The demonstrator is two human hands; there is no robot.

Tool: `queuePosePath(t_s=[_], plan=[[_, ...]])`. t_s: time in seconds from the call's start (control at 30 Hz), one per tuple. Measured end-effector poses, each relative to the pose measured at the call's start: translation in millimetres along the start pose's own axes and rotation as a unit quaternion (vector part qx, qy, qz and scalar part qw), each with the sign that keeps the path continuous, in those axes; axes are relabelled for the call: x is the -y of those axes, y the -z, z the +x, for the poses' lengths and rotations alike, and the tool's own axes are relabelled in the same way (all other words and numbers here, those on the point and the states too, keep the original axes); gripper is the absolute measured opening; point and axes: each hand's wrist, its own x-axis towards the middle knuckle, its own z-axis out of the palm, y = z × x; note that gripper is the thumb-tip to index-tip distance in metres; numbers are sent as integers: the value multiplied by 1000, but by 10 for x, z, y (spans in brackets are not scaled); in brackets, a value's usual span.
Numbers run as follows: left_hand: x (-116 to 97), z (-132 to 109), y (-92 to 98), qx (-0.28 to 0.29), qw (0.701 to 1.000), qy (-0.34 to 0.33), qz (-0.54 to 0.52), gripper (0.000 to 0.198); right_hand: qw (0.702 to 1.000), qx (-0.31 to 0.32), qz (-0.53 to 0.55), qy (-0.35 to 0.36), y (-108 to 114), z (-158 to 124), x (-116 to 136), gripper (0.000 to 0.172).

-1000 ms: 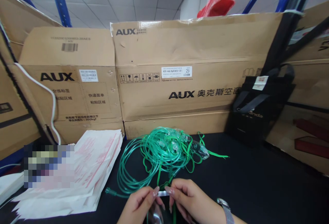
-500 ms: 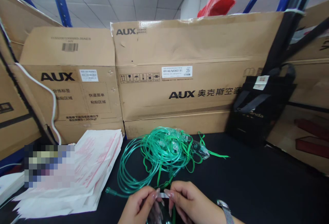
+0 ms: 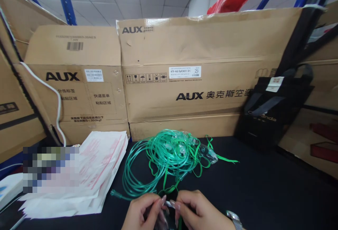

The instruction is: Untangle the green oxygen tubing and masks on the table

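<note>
At the bottom centre my left hand (image 3: 144, 213) and my right hand (image 3: 199, 210) meet fingertip to fingertip. Both pinch a small clear plastic piece (image 3: 169, 204), part of a transparent mask that runs below the frame edge. A green strap (image 3: 169, 189) leads from between my fingers up into a tangled heap of green tubing (image 3: 166, 156) with clear masks (image 3: 208, 154) on the black table (image 3: 264, 187). A watch sits on my right wrist.
A stack of white and red paper pouches (image 3: 97, 166) lies left of the tubing. Large AUX cardboard boxes (image 3: 195, 71) wall off the back. A black tote bag (image 3: 274, 110) leans at the right. A white cable (image 3: 56, 103) hangs down the left boxes.
My hands have sunk a little lower in the view and closed tighter on the clear piece. The camera has tipped slightly, so boxes and tubing sit a bit further right.
</note>
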Motion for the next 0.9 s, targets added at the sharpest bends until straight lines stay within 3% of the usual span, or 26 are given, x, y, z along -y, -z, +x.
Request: queuePosePath(t_s=[0.1, 0.27, 0.4, 0.6, 0.9], plan=[[-26, -13, -19, -48, 999, -22, 13, 34, 999, -12, -43, 28, -1, -17, 1, 44], [-34, 24, -13, -20, 1000, -2, -8, 34, 999, -7, -25, 26, 10, -32, 5, 45], [-32, 62, -3, 5, 990, 63, -127, 38, 996, 14, 69, -47, 46, 2, -6, 47], [-70, 76, -9, 24, 942, 179, -282, 49, 971, 34, 203, -118, 69, 81, -93, 51], [1, 73, -43, 21, 968, 122, -216, 37, 960, 66, 240, -131, 29, 103, -162, 52]])
